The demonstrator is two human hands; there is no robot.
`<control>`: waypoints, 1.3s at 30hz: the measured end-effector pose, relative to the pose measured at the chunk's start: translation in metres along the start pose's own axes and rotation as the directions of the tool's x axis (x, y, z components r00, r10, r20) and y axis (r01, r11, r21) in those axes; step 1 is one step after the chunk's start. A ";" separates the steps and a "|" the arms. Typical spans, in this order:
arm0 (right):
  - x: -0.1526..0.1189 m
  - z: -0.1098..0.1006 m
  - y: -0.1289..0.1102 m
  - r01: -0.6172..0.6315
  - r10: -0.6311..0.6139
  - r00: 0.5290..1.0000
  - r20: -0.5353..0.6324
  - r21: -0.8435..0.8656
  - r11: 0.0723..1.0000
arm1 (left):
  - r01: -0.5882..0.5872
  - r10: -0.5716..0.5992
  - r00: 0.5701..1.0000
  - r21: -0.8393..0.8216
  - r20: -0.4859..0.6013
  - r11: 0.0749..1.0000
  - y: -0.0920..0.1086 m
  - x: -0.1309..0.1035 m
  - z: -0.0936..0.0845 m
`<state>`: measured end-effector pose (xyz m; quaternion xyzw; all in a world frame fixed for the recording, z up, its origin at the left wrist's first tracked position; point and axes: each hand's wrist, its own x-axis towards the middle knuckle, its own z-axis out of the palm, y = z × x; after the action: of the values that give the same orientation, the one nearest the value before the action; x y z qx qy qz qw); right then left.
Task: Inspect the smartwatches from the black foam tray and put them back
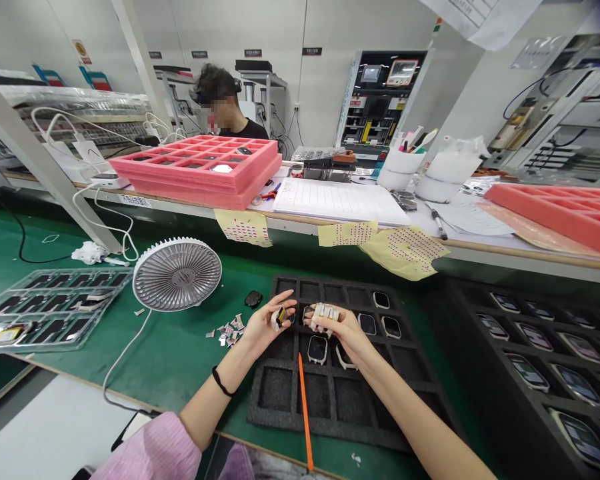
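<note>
My left hand (261, 328) is raised over the left part of a black foam tray (275, 388), its fingers curled round a small watch part (281, 318) with black, yellow and silver on it. Close beside it, my right hand (341, 327) is closed, with white coverings on its fingertips; whatever it pinches is hidden. Below the hands, a square watch case with a dark screen (317, 349) sits in a tray pocket. Another watch case (347, 358) is partly covered by my right wrist. An orange stick (305, 407) lies across the tray's front edge.
Left of the tray are small metallic tabs (231, 329), a dark watch-like piece (253, 299), a grey fan (178, 275) and a clear blister tray (70, 300). A second foam tray with watches (530, 370) stands right. Pink foam trays (190, 183) rest on the shelf; a person (227, 100) is behind.
</note>
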<state>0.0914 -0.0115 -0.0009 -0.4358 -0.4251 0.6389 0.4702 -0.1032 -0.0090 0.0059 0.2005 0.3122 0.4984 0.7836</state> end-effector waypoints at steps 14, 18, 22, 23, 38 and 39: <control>0.000 0.004 -0.001 0.003 -0.003 0.999 -0.033 -0.003 1.000 | -0.128 0.116 0.990 0.161 0.078 0.979 -0.006 -0.003 0.006; 0.000 0.005 0.002 0.024 -0.025 0.999 -0.036 -0.035 0.999 | -0.135 0.087 0.960 0.167 0.266 0.977 -0.012 -0.007 0.008; -0.002 0.006 0.005 0.063 -0.065 0.998 -0.025 -0.076 0.995 | -0.103 0.035 0.952 0.209 0.305 0.972 -0.017 -0.009 0.010; -0.002 0.007 0.005 0.065 -0.067 0.997 -0.022 -0.081 0.995 | -0.093 0.024 0.953 0.218 0.303 0.971 -0.017 -0.009 0.010; -0.003 0.006 0.008 0.047 -0.047 0.999 0.009 -0.087 0.995 | -0.058 -0.014 0.949 0.217 0.316 0.974 -0.019 -0.006 0.004; -0.003 0.006 0.009 0.045 -0.044 0.999 0.009 -0.086 0.995 | -0.055 -0.016 0.948 0.214 0.317 0.975 -0.019 -0.006 0.004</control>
<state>0.0842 -0.0171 -0.0069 -0.4439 -0.4636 0.6109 0.4635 -0.0894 -0.0224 -0.0015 0.3666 0.2336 0.4300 0.7913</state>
